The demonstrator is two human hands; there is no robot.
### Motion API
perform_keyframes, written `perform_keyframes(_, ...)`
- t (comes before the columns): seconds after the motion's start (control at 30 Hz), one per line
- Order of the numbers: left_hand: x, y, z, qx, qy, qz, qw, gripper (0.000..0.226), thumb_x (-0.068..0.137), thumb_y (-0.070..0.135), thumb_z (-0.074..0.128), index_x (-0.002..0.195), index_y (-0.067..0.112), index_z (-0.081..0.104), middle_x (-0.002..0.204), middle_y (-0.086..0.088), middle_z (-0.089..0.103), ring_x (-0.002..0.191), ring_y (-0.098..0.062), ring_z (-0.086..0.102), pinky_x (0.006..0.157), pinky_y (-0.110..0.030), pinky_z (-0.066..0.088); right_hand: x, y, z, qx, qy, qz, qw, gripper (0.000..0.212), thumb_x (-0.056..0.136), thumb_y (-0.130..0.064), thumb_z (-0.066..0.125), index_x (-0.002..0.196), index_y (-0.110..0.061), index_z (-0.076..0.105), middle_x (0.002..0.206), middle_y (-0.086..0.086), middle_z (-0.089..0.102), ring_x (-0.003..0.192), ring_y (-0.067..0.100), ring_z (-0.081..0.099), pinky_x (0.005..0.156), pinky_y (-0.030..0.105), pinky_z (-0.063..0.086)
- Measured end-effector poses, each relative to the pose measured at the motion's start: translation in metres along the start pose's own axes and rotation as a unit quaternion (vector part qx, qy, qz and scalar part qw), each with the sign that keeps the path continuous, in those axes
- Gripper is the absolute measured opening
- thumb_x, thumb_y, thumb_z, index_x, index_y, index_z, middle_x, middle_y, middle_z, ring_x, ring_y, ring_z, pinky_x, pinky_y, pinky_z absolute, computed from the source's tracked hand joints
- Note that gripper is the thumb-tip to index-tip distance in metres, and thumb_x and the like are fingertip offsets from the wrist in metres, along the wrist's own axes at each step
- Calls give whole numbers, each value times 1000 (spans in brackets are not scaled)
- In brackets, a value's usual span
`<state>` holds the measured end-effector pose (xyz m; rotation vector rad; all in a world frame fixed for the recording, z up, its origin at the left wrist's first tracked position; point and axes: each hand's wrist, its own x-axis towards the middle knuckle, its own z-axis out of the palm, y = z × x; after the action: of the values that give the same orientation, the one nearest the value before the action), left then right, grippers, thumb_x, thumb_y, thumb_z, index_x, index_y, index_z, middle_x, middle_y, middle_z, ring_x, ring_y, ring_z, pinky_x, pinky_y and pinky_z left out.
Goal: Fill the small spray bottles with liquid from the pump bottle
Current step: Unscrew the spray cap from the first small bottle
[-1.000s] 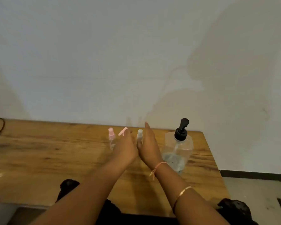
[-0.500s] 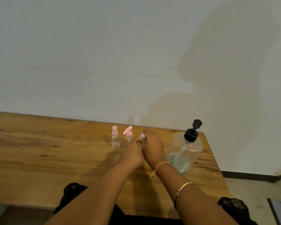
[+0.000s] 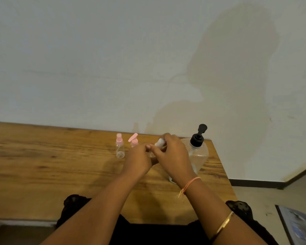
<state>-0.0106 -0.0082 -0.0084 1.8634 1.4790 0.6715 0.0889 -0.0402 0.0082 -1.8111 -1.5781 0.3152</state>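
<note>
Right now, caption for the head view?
Left hand and right hand grip a white-capped spray bottle beside the pump bottle.

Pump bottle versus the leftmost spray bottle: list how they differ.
The pump bottle is much bigger than the spray bottle. Pump bottle's top is black; spray bottle's is pink. The right hand partly hides the pump bottle; the spray bottle stands unobstructed. Both are transparent and upright.

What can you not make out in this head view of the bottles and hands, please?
All in the head view:
White-capped bottle: body mostly hidden by the left hand and right hand gripping it.
Pink flip-cap bottle: lower part behind the left hand.
Pump bottle: near side covered by the right hand.
Pink spray bottle: too small to judge liquid inside.
Flat object on the floor: cut off by the right edge.
</note>
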Motion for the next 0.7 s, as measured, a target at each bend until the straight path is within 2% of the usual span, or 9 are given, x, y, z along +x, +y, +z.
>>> perform_keyframes(0.07, -5, -1, -3, -41, 4, 22, 999, 34, 76, 28, 74, 109, 22, 65, 96, 7, 63, 85, -8, 53, 59, -13, 36, -1, 0, -8, -1, -4, 4, 1000, 23, 86, -36, 64, 73, -22, 51, 71, -9, 53, 67, 9, 51, 55, 17, 39)
perform_keyframes(0.13, -9, -2, -7, -65, 5, 44, 997, 34, 71, 28, 78, 103, 23, 68, 96, 6, 64, 87, -10, 57, 63, -16, 41, -4, -1, -16, 7, -20, 11, 1000, 29, 86, -34, 66, 67, -26, 45, 64, -13, 49, 60, 5, 49, 51, 14, 36)
perform_keyframes(0.27, -16, -4, -13, -83, -9, 75, 994, 31, 71, 25, 78, 100, 23, 69, 89, 10, 55, 82, -10, 54, 64, -21, 41, -10, -5, -28, -21, -54, -35, 998, 25, 86, -35, 65, 91, -12, 60, 77, -2, 59, 73, 14, 57, 66, 29, 49)
perform_keyframes(0.33, -18, -5, -17, -83, -44, 82, 992, 33, 73, 21, 76, 105, 22, 68, 82, 12, 49, 77, -7, 50, 64, -20, 40, -12, -4, -34, -31, -91, -75, 993, 23, 86, -28, 66, 101, -10, 62, 92, 3, 64, 81, 14, 55, 70, 26, 46)
perform_keyframes(0.43, -20, -9, -22, -65, -90, 84, 990, 34, 72, 22, 77, 104, 18, 68, 78, 8, 50, 73, -11, 53, 69, -28, 49, -14, -2, -41, -36, -158, -114, 980, 21, 88, -14, 63, 109, -10, 62, 108, 5, 64, 93, 14, 54, 77, 21, 43)
perform_keyframes(0.53, -22, -12, -22, -68, -87, 85, 990, 38, 72, 22, 78, 108, 19, 67, 86, 13, 55, 82, -10, 59, 76, -31, 53, -15, -4, -43, 7, -166, -90, 982, 35, 88, -25, 63, 121, -14, 56, 115, -2, 58, 105, 12, 53, 86, 23, 47)
perform_keyframes(0.57, -22, -12, -21, -66, -78, 83, 991, 38, 72, 23, 78, 109, 20, 67, 88, 15, 55, 85, -10, 58, 76, -28, 51, -17, -7, -42, 9, -150, -63, 987, 41, 88, -36, 62, 122, -15, 55, 112, -4, 57, 102, 11, 54, 83, 24, 48)
perform_keyframes(0.63, -22, -12, -20, -49, -48, 66, 995, 40, 72, 26, 79, 109, 23, 65, 96, 12, 55, 93, -10, 56, 75, -25, 47, -18, -12, -39, -44, -104, -20, 993, 45, 87, -52, 54, 103, -10, 62, 88, -1, 63, 82, 15, 59, 70, 30, 47)
perform_keyframes(0.7, -20, -13, -18, -31, -27, 55, 998, 42, 69, 29, 80, 108, 26, 65, 102, 6, 54, 96, -11, 55, 74, -25, 46, -18, -14, -36, -113, -82, -19, 990, 45, 89, -50, 53, 83, -6, 61, 66, 1, 57, 67, 19, 55, 60, 31, 43)
